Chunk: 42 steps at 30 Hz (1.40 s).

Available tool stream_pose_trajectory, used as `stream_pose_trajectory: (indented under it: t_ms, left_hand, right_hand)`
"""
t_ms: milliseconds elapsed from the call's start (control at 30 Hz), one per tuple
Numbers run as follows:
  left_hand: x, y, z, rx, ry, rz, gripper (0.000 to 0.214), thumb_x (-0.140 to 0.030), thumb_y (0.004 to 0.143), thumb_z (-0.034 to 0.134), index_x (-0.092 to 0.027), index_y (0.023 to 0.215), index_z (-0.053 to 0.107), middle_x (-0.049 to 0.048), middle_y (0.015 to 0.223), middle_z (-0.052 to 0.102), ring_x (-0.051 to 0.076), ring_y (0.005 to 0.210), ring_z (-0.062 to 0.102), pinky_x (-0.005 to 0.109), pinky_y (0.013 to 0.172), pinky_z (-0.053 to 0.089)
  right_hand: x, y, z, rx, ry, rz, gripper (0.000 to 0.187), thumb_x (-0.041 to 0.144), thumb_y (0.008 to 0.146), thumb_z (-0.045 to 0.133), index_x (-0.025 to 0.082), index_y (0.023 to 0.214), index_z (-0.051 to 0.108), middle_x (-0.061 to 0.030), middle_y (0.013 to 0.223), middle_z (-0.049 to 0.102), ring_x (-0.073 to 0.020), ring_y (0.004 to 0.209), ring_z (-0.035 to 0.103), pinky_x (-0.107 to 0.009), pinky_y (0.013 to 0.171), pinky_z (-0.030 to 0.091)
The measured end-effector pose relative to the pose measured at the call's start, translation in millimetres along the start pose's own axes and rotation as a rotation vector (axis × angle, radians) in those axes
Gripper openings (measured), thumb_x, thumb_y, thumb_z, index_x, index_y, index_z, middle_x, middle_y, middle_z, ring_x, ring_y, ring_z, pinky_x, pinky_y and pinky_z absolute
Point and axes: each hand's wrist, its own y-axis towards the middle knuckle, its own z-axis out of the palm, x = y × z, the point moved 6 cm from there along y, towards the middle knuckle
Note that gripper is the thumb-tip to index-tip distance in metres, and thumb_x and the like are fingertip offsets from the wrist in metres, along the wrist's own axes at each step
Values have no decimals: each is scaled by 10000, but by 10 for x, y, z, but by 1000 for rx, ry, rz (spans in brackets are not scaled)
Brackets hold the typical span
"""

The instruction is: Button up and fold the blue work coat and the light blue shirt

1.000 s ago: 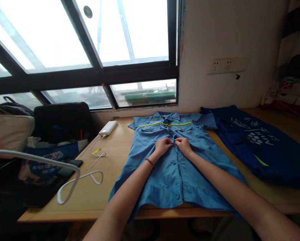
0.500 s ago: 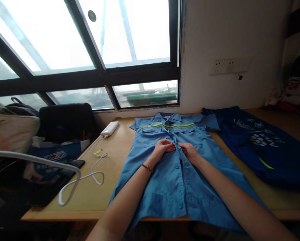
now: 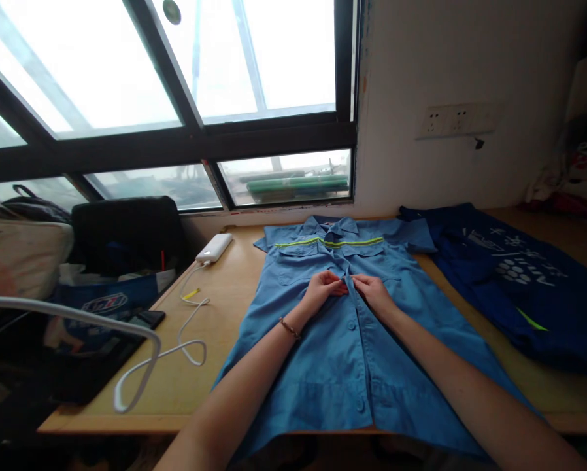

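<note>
Blue shirt (image 3: 308,366) lies front-up on bench (image 3: 225,288), centre, collar (image 3: 341,226) at 12 o'clock. Left hand (image 3: 327,288) pinches the button edge (image 3: 354,350) mid-front; right hand (image 3: 373,292) pinches the opposite edge (image 3: 366,330) just beside it. Exact finger contact too small to tell. Power bank (image 3: 215,248) at 10 o'clock, navy garment (image 3: 499,307) at 3.

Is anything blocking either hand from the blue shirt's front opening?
Nothing visible: the left hand and right hand both touch the blue shirt at its front opening. The white cable lies off to the left, the dark blue garment to the right.
</note>
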Motion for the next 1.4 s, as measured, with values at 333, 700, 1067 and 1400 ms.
stream_pose_trajectory:
  t_ms: [333, 700, 1067, 1400]
  left_hand:
    - [-12, -8, 31, 40, 65, 18, 349, -409, 593, 723, -139, 729, 549, 42, 682, 662, 170, 654, 639, 291, 639, 507]
    - [-5, 30, 6, -20, 142, 112, 340, -372, 597, 720, -158, 732, 493, -52, 567, 528, 84, 522, 524, 202, 520, 436]
    - [-8, -23, -4, -49, -105, 26, 483, -268, 541, 763, -177, 871, 422, -51, 628, 586, 80, 530, 550, 213, 574, 434]
    - [-18, -33, -10, -89, -97, 31, 530, -229, 524, 766, -176, 927, 426, -13, 671, 627, 120, 573, 592, 236, 582, 441]
  right_hand:
    - [212, -85, -6, -104, -452, -272, 168, 252, 745, 543, 200, 798, 694, -38, 801, 633, -169, 740, 571, -278, 702, 444]
    - [223, -119, 67, -159, -627, -324, 57, 185, 677, 597, 183, 725, 567, -10, 728, 529, -139, 650, 505, -249, 602, 419]
    - [118, -83, -3, -173, -492, -196, 271, 232, 631, 643, 166, 893, 633, -53, 901, 614, -165, 740, 562, -277, 660, 459]
    - [151, -163, 59, -184, -576, -272, 358, 215, 697, 580, 182, 1052, 614, -58, 921, 604, -183, 795, 561, -325, 741, 471]
